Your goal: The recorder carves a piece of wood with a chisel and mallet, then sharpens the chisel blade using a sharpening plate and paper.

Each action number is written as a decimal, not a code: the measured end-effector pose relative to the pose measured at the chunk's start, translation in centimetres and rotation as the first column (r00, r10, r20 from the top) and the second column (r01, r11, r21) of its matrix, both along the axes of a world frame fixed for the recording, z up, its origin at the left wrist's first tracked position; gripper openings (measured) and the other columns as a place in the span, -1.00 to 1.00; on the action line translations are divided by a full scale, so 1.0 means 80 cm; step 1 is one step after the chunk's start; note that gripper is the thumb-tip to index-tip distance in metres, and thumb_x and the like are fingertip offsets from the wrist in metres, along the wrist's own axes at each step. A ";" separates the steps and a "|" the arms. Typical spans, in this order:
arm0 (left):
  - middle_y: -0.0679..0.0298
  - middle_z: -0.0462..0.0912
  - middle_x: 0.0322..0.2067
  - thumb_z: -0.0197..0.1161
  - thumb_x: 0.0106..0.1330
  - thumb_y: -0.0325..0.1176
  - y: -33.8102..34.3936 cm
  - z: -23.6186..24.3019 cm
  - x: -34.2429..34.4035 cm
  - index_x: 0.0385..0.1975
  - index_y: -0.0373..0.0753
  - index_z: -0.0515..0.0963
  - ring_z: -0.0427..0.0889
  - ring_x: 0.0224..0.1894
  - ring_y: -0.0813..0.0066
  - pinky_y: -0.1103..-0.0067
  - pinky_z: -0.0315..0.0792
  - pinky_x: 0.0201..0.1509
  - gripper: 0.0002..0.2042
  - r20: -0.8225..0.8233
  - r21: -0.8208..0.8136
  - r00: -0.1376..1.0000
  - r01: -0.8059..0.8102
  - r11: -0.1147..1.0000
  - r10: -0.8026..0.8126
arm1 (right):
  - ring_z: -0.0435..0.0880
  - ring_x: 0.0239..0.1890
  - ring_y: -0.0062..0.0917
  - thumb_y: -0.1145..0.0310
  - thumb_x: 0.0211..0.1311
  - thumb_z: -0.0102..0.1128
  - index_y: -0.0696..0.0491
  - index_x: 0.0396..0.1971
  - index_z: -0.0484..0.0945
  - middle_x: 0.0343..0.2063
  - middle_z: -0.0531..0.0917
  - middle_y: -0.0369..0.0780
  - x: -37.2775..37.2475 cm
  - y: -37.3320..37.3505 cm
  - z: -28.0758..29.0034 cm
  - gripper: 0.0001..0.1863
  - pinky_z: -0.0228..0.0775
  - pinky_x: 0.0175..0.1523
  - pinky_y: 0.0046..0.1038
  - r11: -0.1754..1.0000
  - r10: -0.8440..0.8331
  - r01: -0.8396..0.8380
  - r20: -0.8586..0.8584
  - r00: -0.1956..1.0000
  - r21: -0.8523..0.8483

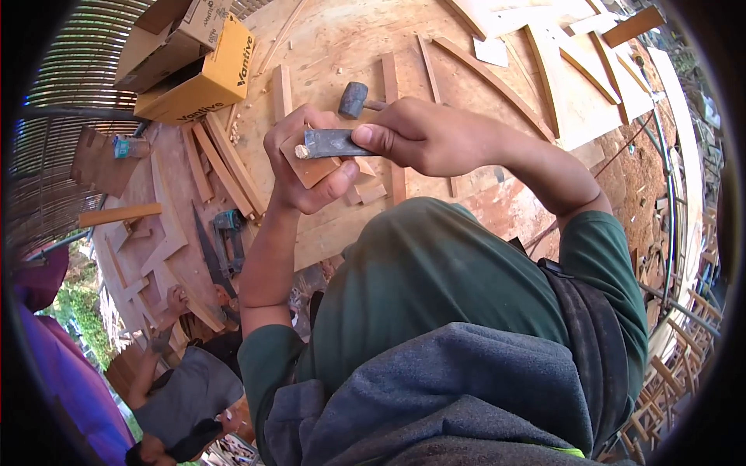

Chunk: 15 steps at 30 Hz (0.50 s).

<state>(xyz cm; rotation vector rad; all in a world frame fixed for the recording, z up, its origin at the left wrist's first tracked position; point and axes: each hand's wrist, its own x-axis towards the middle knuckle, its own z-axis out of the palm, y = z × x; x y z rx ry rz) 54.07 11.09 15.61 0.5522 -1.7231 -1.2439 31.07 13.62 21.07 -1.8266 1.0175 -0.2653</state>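
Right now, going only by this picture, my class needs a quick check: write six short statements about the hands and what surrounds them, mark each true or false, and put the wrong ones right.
1. The left hand holds a wooden block. True.
2. A dark-headed mallet shows near the right hand. True.
3. The right hand is empty. False: it holds a flat metal blade.
4. The cardboard boxes are at the picture's upper left. True.
5. The person's clothing is all bright red. False: the shirt is dark green.
6. Nobody else is in view. False: another person is at the lower left.
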 end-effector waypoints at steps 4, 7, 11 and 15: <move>0.25 0.51 -0.44 0.44 -0.09 -0.37 -0.004 0.003 0.008 -0.36 -0.29 0.42 0.51 -0.40 0.53 0.59 0.39 -0.31 -0.65 0.023 0.041 0.994 0.102 0.994 -0.103 | 0.47 -0.53 -0.38 -0.19 0.62 -0.24 0.18 -0.40 0.55 -0.64 0.48 -0.13 0.009 0.006 -0.036 -0.29 0.36 -0.32 -0.30 0.999 -0.051 0.048 0.210 0.976 0.019; 0.20 0.50 -0.30 0.47 -0.13 -0.33 -0.001 0.004 -0.009 -0.25 -0.25 0.36 0.51 -0.22 0.49 0.54 0.41 -0.14 -0.53 -0.158 0.149 0.985 0.096 0.984 -0.073 | 0.43 -0.51 -0.44 -0.21 0.60 -0.20 0.20 -0.36 0.58 -0.63 0.46 -0.16 -0.004 0.003 -0.016 -0.29 0.34 -0.32 -0.30 0.982 -0.078 0.032 0.248 0.966 0.185; 0.17 0.47 -0.20 0.48 -0.17 -0.32 0.002 -0.002 -0.004 -0.19 -0.21 0.30 0.48 -0.10 0.46 0.49 0.41 0.00 -0.45 -0.161 0.179 0.983 0.113 0.977 -0.084 | 0.53 -0.49 -0.30 -0.17 0.60 -0.14 0.21 -0.33 0.61 -0.60 0.54 -0.07 -0.021 0.005 0.020 -0.32 0.36 -0.31 -0.24 0.998 -0.060 0.061 0.066 0.996 -0.009; 0.11 0.53 -0.18 0.40 -0.19 -0.38 -0.007 -0.018 0.008 -0.15 -0.28 0.37 0.53 -0.12 0.42 0.50 0.44 0.01 -0.47 -0.123 -0.038 0.987 0.104 0.994 -0.108 | 0.41 -0.60 -0.34 -0.08 0.62 -0.11 0.17 -0.23 0.65 -0.69 0.43 -0.11 -0.025 0.007 0.037 -0.41 0.25 -0.40 -0.27 0.993 -0.010 0.000 -0.079 0.997 -0.120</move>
